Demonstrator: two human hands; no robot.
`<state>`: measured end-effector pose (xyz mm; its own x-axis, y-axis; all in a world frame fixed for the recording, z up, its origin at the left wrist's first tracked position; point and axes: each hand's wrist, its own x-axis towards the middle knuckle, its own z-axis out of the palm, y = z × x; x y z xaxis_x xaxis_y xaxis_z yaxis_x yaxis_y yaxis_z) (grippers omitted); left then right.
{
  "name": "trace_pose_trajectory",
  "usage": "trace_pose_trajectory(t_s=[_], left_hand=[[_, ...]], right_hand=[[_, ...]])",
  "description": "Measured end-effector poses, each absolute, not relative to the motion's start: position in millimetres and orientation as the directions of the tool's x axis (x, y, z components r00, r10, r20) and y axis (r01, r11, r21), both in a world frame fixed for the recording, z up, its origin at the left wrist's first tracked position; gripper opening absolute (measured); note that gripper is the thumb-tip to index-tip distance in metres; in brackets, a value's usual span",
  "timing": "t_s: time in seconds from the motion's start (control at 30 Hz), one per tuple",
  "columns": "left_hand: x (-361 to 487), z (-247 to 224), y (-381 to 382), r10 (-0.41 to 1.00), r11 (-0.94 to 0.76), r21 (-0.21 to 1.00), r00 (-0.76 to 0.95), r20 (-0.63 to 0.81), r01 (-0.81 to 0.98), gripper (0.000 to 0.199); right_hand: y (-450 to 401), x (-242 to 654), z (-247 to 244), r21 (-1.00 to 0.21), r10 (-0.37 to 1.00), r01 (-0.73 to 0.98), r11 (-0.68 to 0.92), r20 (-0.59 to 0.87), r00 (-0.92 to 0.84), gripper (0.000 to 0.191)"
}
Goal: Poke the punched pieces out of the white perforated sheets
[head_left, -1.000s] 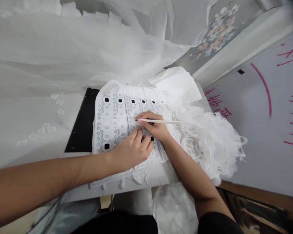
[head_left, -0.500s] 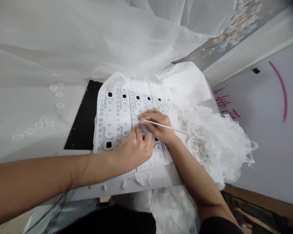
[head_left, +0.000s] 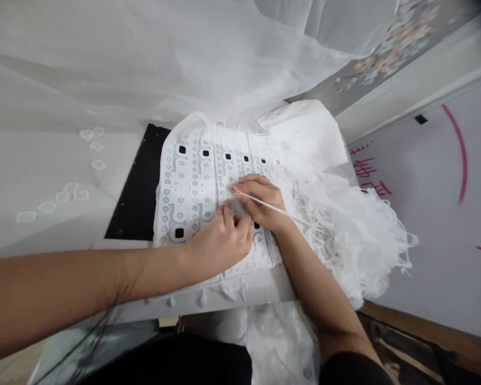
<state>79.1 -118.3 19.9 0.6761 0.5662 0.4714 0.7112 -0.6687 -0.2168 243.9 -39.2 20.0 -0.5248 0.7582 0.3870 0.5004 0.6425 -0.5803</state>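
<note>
A white sheet (head_left: 186, 187) printed with grey circles, curved shapes and black squares lies in front of me. My left hand (head_left: 224, 235) rests on its lower middle, fingertips against the surface. Its fingers are curled closed, and anything they pinch is hidden. Just up and to the right, my right hand (head_left: 262, 200) is closed in a pinch around a thin white stick (head_left: 270, 206). The stick's narrow tip points left, at or very near the sheet, by the left fingertips. Whether the tip touches cannot be made out.
A heap of tangled white strips (head_left: 356, 230) lies right of the sheet. Beyond it is a plain white sheet (head_left: 308, 128). A black board (head_left: 134, 187) shows at the left, with several small clear square pieces (head_left: 62, 197) farther left. A whiteboard (head_left: 436, 214) with pink writing stands at right.
The view has shifted slightly. The right hand and stick have moved a little up and right, away from the left fingertips. My left hand stays in nearly the same place on the sheet.
</note>
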Motion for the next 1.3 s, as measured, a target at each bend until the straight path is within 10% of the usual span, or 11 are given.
trace_pose_trajectory(t_s=[0.17, 1.3], left_hand=[[79.3, 21.4, -119.6, 0.598, -0.659, -0.184, 0.656, 0.46, 0.73, 0.027], [80.6, 19.4, -117.4, 0.597, -0.66, -0.224, 0.682, 0.423, 0.717, 0.038]], right_hand=[[-35.7, 248.6, 18.4, -0.737, 0.784, 0.368, 0.568, 0.346, -0.516, 0.012], [-38.8, 245.7, 19.8, -0.752, 0.813, 0.39, 0.531, 0.324, -0.484, 0.012]])
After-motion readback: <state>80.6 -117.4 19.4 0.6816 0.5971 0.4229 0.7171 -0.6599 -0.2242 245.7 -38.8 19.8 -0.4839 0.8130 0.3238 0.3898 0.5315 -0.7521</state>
